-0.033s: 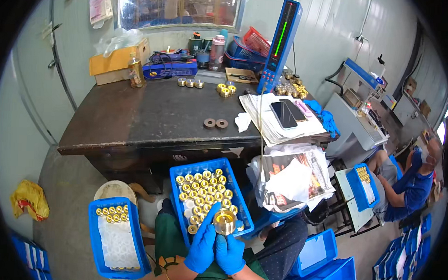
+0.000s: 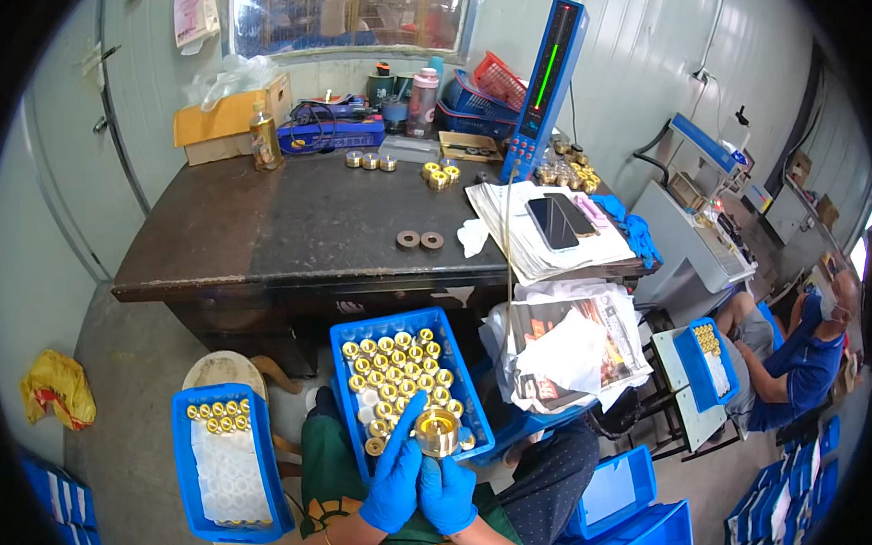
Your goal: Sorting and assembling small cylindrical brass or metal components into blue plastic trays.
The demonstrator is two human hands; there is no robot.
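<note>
Both my hands wear blue gloves and meet over my lap, low in the middle of the view. Between them is a round, brass-coloured metal ring point(image 2: 437, 432) with a shiny gold inner wall, its opening facing up. My left hand point(image 2: 393, 489) grips its left side, the index finger stretched along it. From the right, my right hand point(image 2: 449, 496) holds it, thumb at the near edge and a blue fingertip showing beyond. Directly behind, a blue crate point(image 2: 468, 377) holds rows of small brass rings point(image 2: 385, 345) on white sheeting. The ring's underside is hidden.
Left, a blue tray point(image 2: 184, 461) with several brass rings rests on a stool. The dark desk point(image 2: 294, 219) carries a blue column gauge point(image 2: 548, 89), two brown discs point(image 2: 420, 240), papers and a phone point(image 2: 553, 223). A seated co-worker point(image 2: 788, 371) is at right beside another blue tray.
</note>
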